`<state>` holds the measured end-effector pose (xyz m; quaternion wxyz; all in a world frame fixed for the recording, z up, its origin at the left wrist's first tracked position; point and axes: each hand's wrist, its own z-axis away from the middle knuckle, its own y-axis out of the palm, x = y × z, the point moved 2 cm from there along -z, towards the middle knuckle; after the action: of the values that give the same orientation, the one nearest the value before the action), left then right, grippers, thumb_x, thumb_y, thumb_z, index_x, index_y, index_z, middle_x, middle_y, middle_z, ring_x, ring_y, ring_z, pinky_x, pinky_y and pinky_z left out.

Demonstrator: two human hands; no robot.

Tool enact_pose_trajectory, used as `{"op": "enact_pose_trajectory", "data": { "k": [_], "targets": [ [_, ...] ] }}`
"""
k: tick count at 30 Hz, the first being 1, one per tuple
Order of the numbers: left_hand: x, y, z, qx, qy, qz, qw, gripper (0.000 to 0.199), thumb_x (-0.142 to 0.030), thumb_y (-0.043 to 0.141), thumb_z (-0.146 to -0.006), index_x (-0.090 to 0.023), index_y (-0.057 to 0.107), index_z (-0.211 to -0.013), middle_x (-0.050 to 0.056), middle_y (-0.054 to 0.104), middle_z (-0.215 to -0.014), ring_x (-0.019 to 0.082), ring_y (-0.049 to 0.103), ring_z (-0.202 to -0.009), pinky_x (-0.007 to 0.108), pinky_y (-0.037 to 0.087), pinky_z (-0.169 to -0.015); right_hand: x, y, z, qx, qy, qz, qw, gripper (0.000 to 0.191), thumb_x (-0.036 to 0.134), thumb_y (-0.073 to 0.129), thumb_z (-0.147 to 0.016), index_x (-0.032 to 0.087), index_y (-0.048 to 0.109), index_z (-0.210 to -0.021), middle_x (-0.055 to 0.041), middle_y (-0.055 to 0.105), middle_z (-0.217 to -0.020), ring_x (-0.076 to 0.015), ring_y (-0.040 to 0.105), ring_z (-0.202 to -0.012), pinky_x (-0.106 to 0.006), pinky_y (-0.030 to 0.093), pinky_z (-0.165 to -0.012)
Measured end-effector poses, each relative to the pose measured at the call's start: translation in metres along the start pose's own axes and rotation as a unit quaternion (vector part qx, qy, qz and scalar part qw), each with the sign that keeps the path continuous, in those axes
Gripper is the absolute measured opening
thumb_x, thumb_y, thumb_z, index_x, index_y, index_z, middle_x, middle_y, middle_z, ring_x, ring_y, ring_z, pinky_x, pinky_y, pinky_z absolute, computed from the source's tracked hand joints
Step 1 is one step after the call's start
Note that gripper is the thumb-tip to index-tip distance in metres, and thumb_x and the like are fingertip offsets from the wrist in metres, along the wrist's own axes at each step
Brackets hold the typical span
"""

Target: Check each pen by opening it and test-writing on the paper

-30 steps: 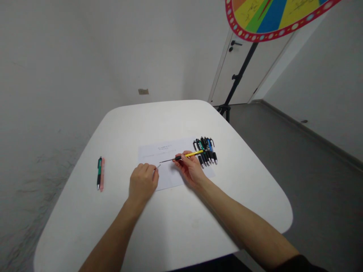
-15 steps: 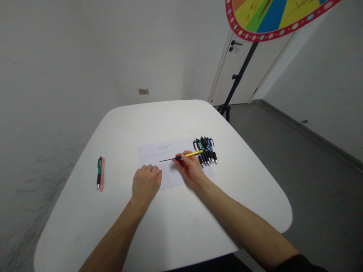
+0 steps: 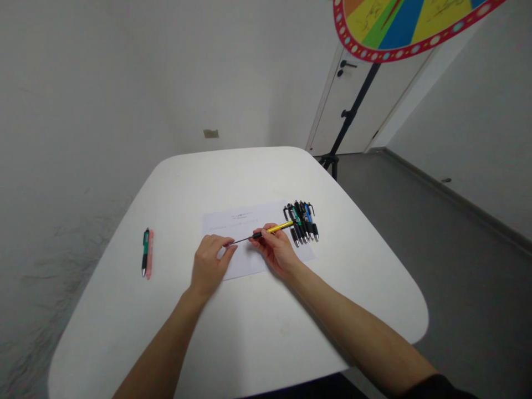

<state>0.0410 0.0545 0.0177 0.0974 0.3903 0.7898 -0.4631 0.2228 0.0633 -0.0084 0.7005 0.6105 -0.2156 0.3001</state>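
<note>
My right hand [image 3: 276, 252] is closed around a pen with a yellow barrel [image 3: 280, 226] and a black grip, just above the paper. From the front of the grip a thin dark refill [image 3: 243, 240] sticks out to the left. My left hand [image 3: 210, 260] has thumb and forefinger closed about the refill's far end; whether a small part is also between them is too small to tell. Beneath both hands lies a white sheet of paper [image 3: 241, 270] with faint writing near its top.
Several pens [image 3: 302, 224], with separate black grip pieces by them, lie right of my right hand. At the left are a green and black pen [image 3: 145, 252] and a pink pen-like piece [image 3: 150, 255]. A colourful wheel [image 3: 399, 27] stands beyond the white table [image 3: 249, 177].
My left hand has turned and its thumb and forefinger have come to the refill's tip. The pen has shifted slightly left and down in my right hand.
</note>
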Motion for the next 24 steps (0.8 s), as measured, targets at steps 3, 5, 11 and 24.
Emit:
{"op": "enact_pose_trajectory", "data": {
  "k": [3,5,11,24],
  "targets": [
    [0.0,0.0,0.0,0.003,-0.012,0.009,1.0,0.017,-0.028,0.055,-0.091,-0.021,0.068,-0.082,0.004,0.07,-0.08,0.019,0.06,-0.081,0.034,0.049,-0.077,0.0,0.001,0.0,0.009,0.003,-0.001,1.0,0.035,0.028,0.085,-0.067,0.022,0.054,-0.083,0.0015,0.072,-0.081,-0.0138,0.071,-0.074,-0.024,0.06,-0.068],
    [0.0,0.0,0.0,0.001,-0.021,0.018,1.0,0.016,-0.029,0.056,-0.09,-0.022,0.068,-0.082,0.004,0.071,-0.081,0.019,0.061,-0.081,0.033,0.049,-0.075,0.001,0.002,0.0,0.009,0.002,-0.003,1.0,0.037,0.029,0.087,-0.066,0.022,0.054,-0.082,0.0016,0.073,-0.08,-0.0133,0.072,-0.074,-0.023,0.06,-0.069],
    [0.002,-0.005,0.001,-0.035,-0.01,0.026,0.999,0.015,-0.026,0.057,-0.089,-0.021,0.067,-0.08,0.002,0.069,-0.077,0.017,0.062,-0.076,0.031,0.05,-0.073,0.003,0.001,-0.001,-0.004,0.005,-0.006,1.0,0.036,0.029,0.088,-0.064,0.022,0.056,-0.08,0.0018,0.073,-0.079,-0.0132,0.072,-0.073,-0.022,0.06,-0.068],
    [-0.008,-0.01,0.001,-0.072,0.253,-0.141,0.954,0.011,-0.007,0.059,-0.086,-0.017,0.062,-0.088,0.006,0.073,-0.088,0.019,0.066,-0.084,0.033,0.054,-0.078,0.005,-0.008,-0.007,-0.052,-0.031,-0.019,0.998,0.029,0.026,0.084,-0.07,0.022,0.057,-0.082,0.0009,0.073,-0.079,-0.0143,0.072,-0.075,-0.024,0.059,-0.071]
  ]
}}
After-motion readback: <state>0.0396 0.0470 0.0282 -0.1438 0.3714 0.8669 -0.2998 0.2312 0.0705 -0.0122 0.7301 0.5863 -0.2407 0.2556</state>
